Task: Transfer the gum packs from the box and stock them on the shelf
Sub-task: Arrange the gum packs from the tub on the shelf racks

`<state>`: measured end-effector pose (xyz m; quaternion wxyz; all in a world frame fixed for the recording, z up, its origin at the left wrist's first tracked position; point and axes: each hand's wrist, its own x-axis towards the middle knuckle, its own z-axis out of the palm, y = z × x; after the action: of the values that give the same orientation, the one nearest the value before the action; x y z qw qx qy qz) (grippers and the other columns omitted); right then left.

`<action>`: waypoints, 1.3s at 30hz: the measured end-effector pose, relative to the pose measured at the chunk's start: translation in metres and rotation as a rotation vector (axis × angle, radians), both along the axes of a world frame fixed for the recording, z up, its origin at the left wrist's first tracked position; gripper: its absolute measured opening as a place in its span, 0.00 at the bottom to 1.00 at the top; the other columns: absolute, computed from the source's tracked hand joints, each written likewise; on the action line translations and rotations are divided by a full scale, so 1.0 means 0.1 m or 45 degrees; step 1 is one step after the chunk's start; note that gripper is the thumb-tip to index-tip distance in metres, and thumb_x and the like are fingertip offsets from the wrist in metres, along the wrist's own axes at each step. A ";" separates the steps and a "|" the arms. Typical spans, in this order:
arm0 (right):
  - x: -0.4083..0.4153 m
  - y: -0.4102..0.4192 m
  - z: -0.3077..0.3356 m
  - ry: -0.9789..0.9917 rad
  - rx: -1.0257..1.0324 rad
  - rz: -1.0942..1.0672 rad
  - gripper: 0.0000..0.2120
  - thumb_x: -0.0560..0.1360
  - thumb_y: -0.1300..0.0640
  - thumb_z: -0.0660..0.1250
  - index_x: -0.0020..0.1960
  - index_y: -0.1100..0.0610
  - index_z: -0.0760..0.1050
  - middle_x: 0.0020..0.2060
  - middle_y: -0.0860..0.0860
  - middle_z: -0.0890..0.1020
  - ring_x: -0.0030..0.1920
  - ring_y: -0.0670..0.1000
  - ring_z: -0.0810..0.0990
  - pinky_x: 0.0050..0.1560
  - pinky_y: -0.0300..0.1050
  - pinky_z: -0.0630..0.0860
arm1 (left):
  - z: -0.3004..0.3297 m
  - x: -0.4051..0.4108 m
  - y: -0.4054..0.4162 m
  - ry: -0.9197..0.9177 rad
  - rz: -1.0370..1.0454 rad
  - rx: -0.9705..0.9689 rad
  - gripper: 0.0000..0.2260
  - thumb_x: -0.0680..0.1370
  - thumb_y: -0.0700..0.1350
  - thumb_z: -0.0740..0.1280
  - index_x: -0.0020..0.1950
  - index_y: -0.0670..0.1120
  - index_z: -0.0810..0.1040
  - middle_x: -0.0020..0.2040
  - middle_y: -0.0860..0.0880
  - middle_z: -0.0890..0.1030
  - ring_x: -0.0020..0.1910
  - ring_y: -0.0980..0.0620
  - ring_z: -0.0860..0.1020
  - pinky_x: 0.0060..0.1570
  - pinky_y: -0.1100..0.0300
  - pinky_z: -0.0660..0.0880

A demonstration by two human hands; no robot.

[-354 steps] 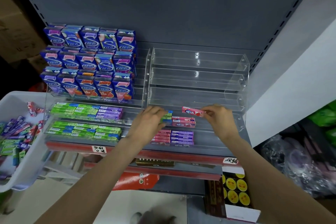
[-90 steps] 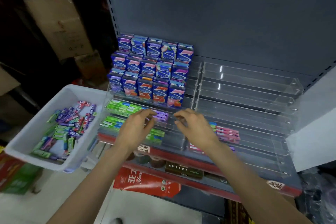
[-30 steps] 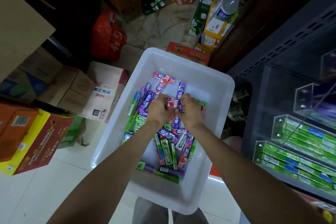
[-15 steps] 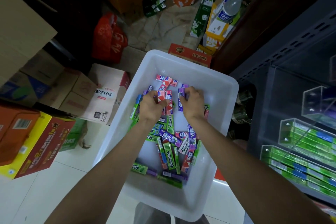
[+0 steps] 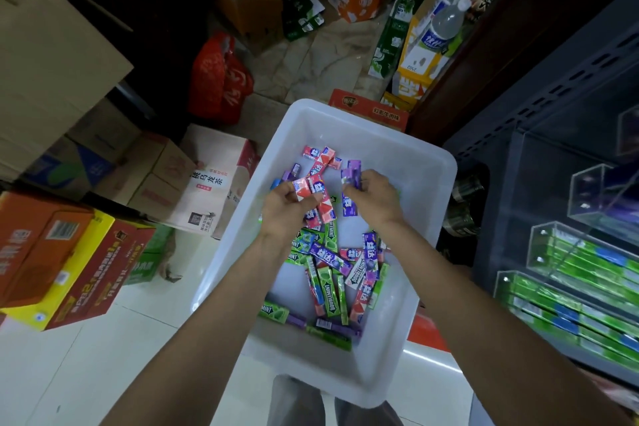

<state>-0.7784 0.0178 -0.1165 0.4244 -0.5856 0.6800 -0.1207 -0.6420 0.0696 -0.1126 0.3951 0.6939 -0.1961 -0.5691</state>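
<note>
I see my two hands inside the white plastic box [image 5: 408, 162]. My left hand [image 5: 283, 211] curls round a few flat pink gum packs [image 5: 311, 188]. My right hand [image 5: 375, 199] pinches shiny purple gum packs [image 5: 351, 174]. More long thin packs, green [image 5: 326, 289], purple and pink, lie in a loose pile on the box's smooth bottom. Clear shelf trays [image 5: 553, 263] at the right hold green packs.

Pale glossy floor tiles [image 5: 69, 366], stacked cardboard cartons [image 5: 52, 55] at left, dark perforated shelving upright [image 5: 553, 86] at right.
</note>
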 end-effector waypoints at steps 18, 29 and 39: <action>-1.57 1.23 1.95 -0.689 -0.256 -0.408 0.06 0.73 0.63 0.70 0.40 0.59 0.73 0.21 0.51 0.69 0.20 0.46 0.64 0.20 0.34 0.60 | 1.80 -1.45 0.51 0.232 -0.413 -0.528 0.10 0.75 0.36 0.69 0.54 0.44 0.75 0.41 0.48 0.81 0.34 0.58 0.81 0.31 0.63 0.78; -4.15 2.01 2.12 -0.661 -0.401 -0.584 0.06 0.73 0.65 0.68 0.49 0.66 0.77 0.25 0.47 0.81 0.25 0.42 0.79 0.28 0.34 0.74 | 2.07 -3.83 1.02 0.167 -0.643 -0.618 0.07 0.76 0.36 0.68 0.51 0.44 0.76 0.40 0.49 0.81 0.34 0.56 0.83 0.27 0.59 0.79; -5.92 2.41 2.15 -0.479 -0.434 -0.615 0.08 0.72 0.64 0.71 0.36 0.60 0.74 0.20 0.44 0.72 0.20 0.40 0.68 0.23 0.30 0.65 | 1.96 -5.63 1.36 0.250 -0.619 -0.479 0.08 0.75 0.38 0.70 0.53 0.42 0.76 0.47 0.44 0.82 0.38 0.49 0.84 0.36 0.53 0.82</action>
<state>-1.3705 0.2586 0.0980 0.3976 -0.4378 0.6788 -0.4353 -1.2045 0.2053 0.0834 0.3859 0.4834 -0.4190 -0.6647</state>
